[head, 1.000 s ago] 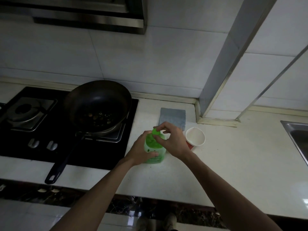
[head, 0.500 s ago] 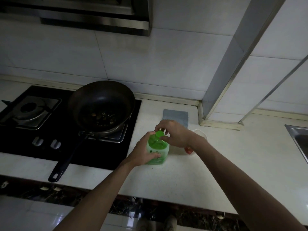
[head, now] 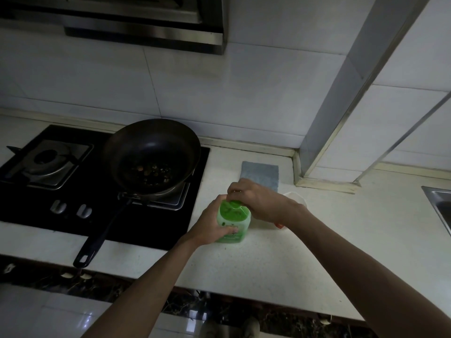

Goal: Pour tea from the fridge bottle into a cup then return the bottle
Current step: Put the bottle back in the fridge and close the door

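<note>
Bottle (head: 233,222), green and upright, is standing on the white counter (head: 317,252) just right of the stove (head: 151,223). My left hand (head: 211,225) is wrapping round its side, gripping it. My right hand (head: 258,201) is curling over the green cap (head: 235,205), pinching it. My right wrist is hiding most of the cup (head: 296,198); only a rim sliver and a red patch are showing. The label is too dim to read.
</note>
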